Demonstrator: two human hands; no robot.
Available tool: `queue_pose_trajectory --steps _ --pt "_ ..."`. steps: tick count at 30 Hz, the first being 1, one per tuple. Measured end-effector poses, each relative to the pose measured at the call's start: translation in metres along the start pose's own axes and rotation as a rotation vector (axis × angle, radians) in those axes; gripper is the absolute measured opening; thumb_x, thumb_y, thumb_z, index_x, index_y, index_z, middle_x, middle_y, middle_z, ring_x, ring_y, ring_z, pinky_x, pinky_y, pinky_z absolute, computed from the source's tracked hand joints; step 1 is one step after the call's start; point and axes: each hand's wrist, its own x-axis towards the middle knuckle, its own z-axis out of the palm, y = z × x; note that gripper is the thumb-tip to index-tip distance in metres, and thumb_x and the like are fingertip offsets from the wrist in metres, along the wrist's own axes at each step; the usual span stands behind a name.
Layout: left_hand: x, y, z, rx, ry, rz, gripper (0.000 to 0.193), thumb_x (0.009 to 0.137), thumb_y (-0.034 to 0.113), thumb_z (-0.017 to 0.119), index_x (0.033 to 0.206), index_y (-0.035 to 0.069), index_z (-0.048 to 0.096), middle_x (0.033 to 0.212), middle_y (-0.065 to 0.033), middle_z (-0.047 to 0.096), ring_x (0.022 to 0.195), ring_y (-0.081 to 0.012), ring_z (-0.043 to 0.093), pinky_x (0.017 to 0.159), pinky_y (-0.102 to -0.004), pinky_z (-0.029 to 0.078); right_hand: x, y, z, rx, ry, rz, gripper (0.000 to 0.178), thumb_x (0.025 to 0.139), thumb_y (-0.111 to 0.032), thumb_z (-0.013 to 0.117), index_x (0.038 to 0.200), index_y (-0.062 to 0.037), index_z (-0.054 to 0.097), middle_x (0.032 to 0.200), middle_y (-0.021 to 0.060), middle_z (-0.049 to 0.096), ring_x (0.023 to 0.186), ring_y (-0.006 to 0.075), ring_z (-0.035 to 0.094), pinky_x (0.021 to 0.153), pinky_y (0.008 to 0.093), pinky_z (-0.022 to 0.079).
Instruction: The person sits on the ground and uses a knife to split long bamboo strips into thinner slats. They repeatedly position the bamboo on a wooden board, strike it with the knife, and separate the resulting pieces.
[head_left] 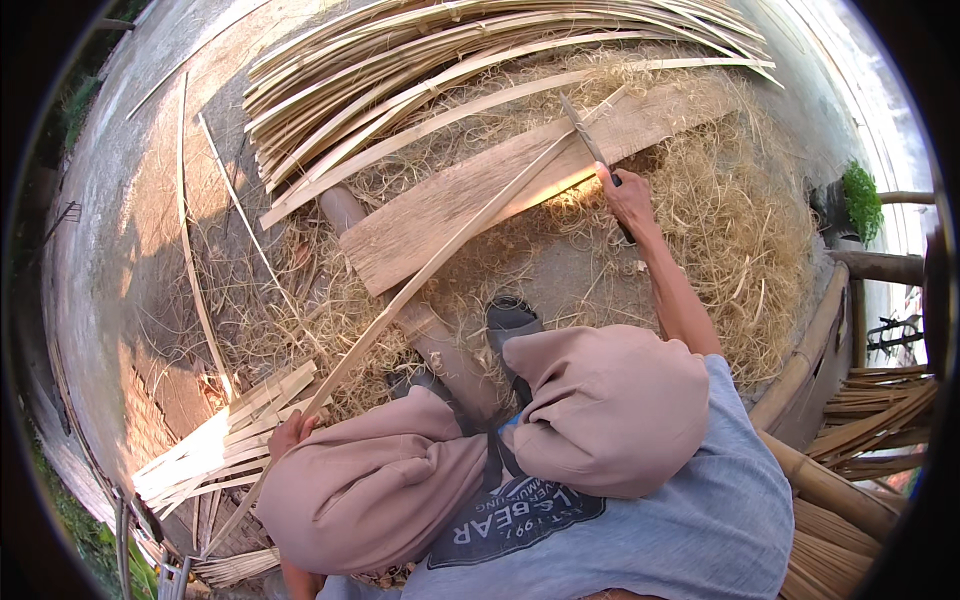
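Observation:
My right hand (628, 200) is closed round the dark handle of a knife (582, 130), whose blade points up and away to the left. The blade lies across the far end of a long bamboo strip (450, 243), over a wide wooden board (440, 215). My left hand (290, 433) grips the same strip beside my left knee. From there the strip slants up over the board, and its near end runs on past my hand to the lower left. The board rests across a round log (345, 208).
A large bundle of split strips (400, 85) lies beyond the board. More pale strips (230, 440) are piled at my left. Curly shavings (740, 250) cover the ground on the right. Bamboo poles (815, 335) and further strips (875, 425) stand at the right edge.

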Motion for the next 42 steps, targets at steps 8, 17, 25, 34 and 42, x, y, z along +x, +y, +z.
queue_pose_trajectory --steps 8,17,25,34,42 --pt "0.019 0.007 -0.044 0.132 0.127 0.189 0.048 0.094 0.049 0.071 0.117 0.007 0.072 0.101 -0.0171 0.072 0.114 -0.0323 0.063 0.092 -0.0436 0.051 -0.037 0.004 0.039 0.076 -0.059 -0.037 0.063 0.096 -0.052 0.065 0.071 0.0054 0.059 0.057 0.0196 0.054 0.055 0.0315 0.054 0.058 0.0457 0.043" --pt "0.183 0.21 0.025 -0.781 -0.596 0.028 0.046 0.104 0.048 0.058 0.095 0.005 0.07 0.072 -0.0085 0.067 0.068 -0.029 0.065 0.069 -0.0431 0.05 -0.091 -0.046 0.052 0.177 -0.263 0.011 0.063 0.098 -0.054 0.065 0.072 0.0028 0.062 0.057 0.0139 0.055 0.056 0.0228 0.057 0.057 0.0412 0.047" --pt "0.118 0.216 0.041 -0.222 0.157 0.235 0.047 0.108 0.044 0.05 0.084 0.006 0.066 0.068 -0.0193 0.063 0.066 -0.0431 0.062 0.058 -0.0512 0.043 -0.104 -0.045 0.031 -0.073 -0.218 -0.183 0.062 0.097 -0.057 0.066 0.075 0.0004 0.06 0.063 0.0172 0.059 0.059 0.0318 0.061 0.059 0.0454 0.048" --pt "0.094 0.187 0.021 -0.275 0.014 0.161 0.051 0.108 0.046 0.049 0.084 0.005 0.067 0.064 -0.017 0.061 0.062 -0.0382 0.061 0.061 -0.0477 0.044 -0.045 -0.018 0.026 -0.046 -0.069 -0.078 0.061 0.099 -0.053 0.061 0.074 0.0029 0.064 0.058 0.0189 0.058 0.056 0.0315 0.06 0.057 0.0458 0.047" --pt "0.083 0.161 0.023 -0.367 -0.043 0.127 0.051 0.108 0.046 0.052 0.082 0.004 0.067 0.061 -0.0108 0.056 0.058 -0.0233 0.057 0.058 -0.0403 0.043 -0.004 0.009 0.014 -0.064 0.016 -0.109 0.07 0.097 -0.06 0.059 0.07 0.005 0.06 0.061 0.0227 0.058 0.059 0.0356 0.061 0.062 0.0496 0.047"
